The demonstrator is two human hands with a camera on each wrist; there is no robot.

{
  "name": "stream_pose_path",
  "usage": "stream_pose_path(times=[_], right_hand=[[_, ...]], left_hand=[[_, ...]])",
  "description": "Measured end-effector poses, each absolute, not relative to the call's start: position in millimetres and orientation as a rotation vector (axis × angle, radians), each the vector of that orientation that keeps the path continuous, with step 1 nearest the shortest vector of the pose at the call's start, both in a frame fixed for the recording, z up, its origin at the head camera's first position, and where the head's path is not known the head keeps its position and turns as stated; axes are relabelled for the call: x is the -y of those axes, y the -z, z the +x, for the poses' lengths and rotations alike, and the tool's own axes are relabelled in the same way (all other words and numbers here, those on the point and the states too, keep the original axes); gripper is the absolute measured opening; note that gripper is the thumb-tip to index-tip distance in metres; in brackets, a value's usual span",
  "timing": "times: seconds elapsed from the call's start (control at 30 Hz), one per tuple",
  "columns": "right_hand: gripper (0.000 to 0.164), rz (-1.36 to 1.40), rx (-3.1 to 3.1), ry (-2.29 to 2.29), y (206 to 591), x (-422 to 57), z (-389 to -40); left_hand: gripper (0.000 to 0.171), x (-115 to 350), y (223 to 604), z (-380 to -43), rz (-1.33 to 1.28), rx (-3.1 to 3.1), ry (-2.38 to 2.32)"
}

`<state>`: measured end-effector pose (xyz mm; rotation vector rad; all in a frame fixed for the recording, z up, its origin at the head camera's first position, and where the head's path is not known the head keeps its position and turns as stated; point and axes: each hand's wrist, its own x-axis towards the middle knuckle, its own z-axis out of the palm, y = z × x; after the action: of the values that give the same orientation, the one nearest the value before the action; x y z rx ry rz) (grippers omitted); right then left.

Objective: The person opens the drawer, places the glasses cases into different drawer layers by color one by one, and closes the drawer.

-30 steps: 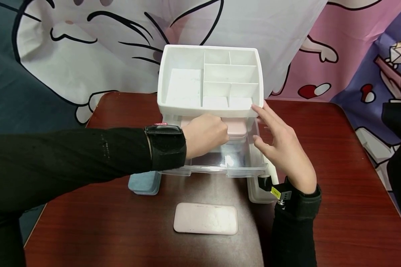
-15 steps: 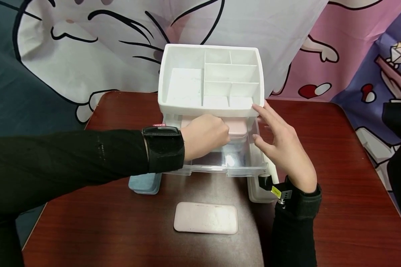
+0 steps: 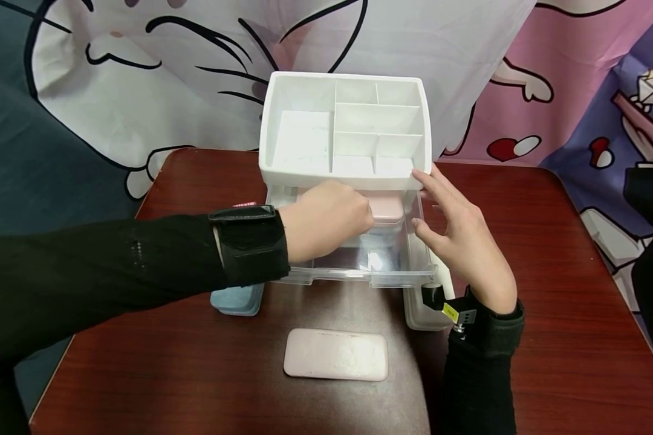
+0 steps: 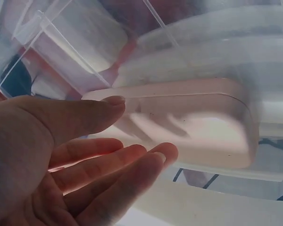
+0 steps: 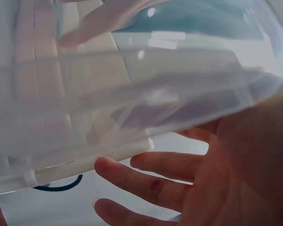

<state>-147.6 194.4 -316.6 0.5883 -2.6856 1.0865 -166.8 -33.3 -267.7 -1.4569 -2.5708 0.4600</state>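
A white organizer box [image 3: 288,179] with a divided top stands at the back of the table. Its clear drawer [image 3: 389,279] is pulled out toward me. Inside the drawer lies a pink case [image 4: 188,127] with rounded ends, partly under the top. My left hand [image 3: 329,217] is over the drawer; in the left wrist view its thumb and fingers are apart, loosely bent, close to the case with nothing between them. Whether the thumb touches the case I cannot tell. The fingers of my right hand [image 3: 468,248] are spread, its fingertips at the organizer's right front corner.
A pale pink flat case [image 3: 335,354] lies on the brown table [image 3: 566,314] in front. A blue case [image 3: 236,300] sits left of the drawer, partly under my sleeve. At the right, a white case [image 3: 421,317] is partly below the drawer. A printed curtain hangs behind.
My left hand and wrist have shifted slightly left. The right hand keeps its place at the organizer's corner, and the drawer and cases have not moved.
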Motion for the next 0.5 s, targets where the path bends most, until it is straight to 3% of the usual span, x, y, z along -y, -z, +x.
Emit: stream_pose_path(times=[0.5], right_hand=[[0.069, 0.562, 2.708, -1.07, 316.8, -195.2, -148.2]], left_hand=[[0.009, 54.1, 246.1, -151.3, -1.378, 2.72, -0.247]])
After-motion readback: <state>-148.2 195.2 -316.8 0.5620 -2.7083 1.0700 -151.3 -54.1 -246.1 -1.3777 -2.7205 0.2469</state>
